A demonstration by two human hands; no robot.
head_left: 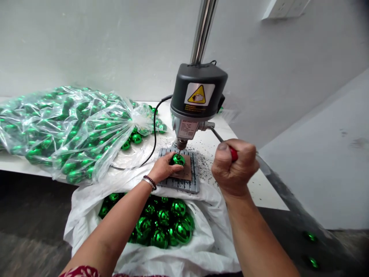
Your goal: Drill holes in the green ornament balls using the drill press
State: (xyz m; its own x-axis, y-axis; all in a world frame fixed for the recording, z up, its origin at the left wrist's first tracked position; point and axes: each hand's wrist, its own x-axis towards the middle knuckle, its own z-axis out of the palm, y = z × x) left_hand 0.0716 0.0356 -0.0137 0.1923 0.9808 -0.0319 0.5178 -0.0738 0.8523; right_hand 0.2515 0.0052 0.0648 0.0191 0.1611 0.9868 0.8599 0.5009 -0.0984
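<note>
On the metal base plate (184, 187) of a small drill press (198, 92), my left hand (163, 167) grips a shiny green ball (179, 160) between thumb and fingers. The ball rests on a brown pad (188, 169) directly beneath the drill bit (179, 151). The bit's tip reaches the top of the ball; whether it has gone in I cannot tell. My right hand (235, 165) is wrapped round the red knob (233, 154) of the press's feed lever (216, 135), to the right of the base.
A white sack (207, 231) full of green balls (163, 217) lies open in front of the table (268, 192). A tied clear plastic bag (72, 127) of balls fills the left side. Dark shavings surround the base. A black cable (155, 134) curves left. Two balls (313, 262) lie on the floor.
</note>
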